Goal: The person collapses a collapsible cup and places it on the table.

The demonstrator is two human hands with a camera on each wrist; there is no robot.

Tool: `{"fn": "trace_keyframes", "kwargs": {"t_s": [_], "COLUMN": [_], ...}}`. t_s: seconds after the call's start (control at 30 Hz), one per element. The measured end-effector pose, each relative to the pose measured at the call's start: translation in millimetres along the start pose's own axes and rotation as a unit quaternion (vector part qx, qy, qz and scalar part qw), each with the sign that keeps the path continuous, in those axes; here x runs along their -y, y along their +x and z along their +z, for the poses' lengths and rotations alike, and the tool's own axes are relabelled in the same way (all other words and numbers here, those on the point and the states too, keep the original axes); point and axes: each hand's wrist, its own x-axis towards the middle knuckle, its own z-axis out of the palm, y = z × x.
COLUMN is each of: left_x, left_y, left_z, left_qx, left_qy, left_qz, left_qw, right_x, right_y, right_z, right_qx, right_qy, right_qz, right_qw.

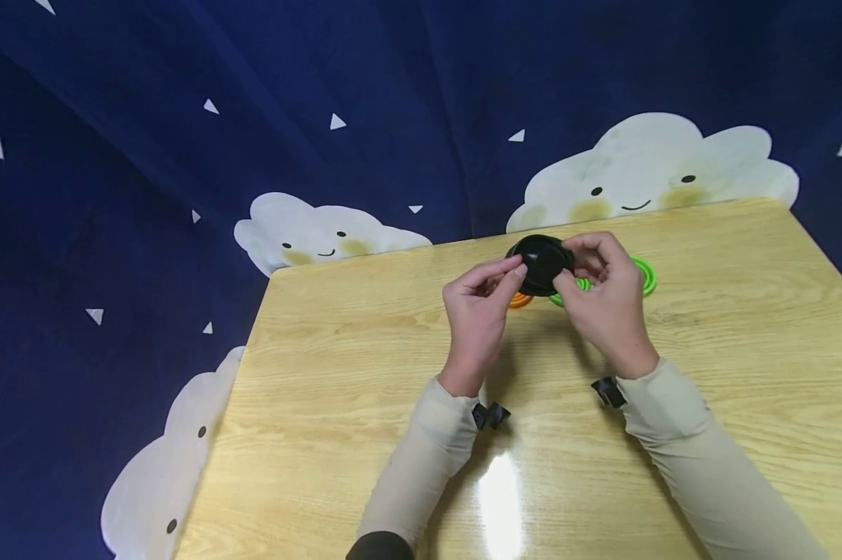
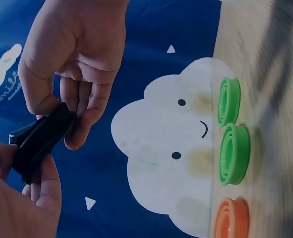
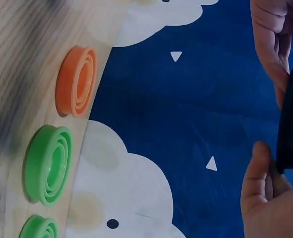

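Observation:
A round black disc with a raised rim and stepped ridges [image 1: 543, 263] is held up above the back part of the table between both hands. My left hand [image 1: 478, 317] pinches its left edge between thumb and fingers. On the opposite edge, my right hand [image 1: 608, 307] grips it with thumb and curled index finger. Seen edge-on in the left wrist view, the black disc [image 2: 41, 141] looks thick. Behind the hands lie an orange piece of nested rings [image 3: 67, 82] and two green ones, the middle green piece [image 3: 36, 166] and the right green piece [image 1: 648, 276].
The light wood table [image 1: 337, 404] runs back to a dark blue curtain [image 1: 393, 93] with white triangles and smiling clouds. Small black mounts sit at both sleeve cuffs. A bright light reflection [image 1: 500, 505] lies on the wood near the front.

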Motion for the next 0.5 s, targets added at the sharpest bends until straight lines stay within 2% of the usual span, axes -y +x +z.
{"fn": "trace_keyframes", "kwargs": {"t_s": [0.13, 0.3, 0.5], "left_x": [-0.1, -0.4, -7.5], "left_y": [2.5, 4.1, 9.2], "left_z": [-0.5, -3.9, -5.7], "left_qx": [0.009, 0.042, 0.084], "left_qy": [0.050, 0.127, 0.180], "left_qz": [0.017, 0.039, 0.067], "left_qw": [0.9985, 0.9902, 0.9778], "right_x": [18.3, 22.0, -2.8], "right_y": [-1.7, -1.9, 3.1], "right_z": [0.1, -1.2, -8.8], "right_qx": [0.018, 0.033, 0.066], "right_qy": [-0.009, -0.039, -0.090], "right_qz": [-0.025, -0.081, -0.142], "right_qw": [0.9995, 0.9954, 0.9836]}}
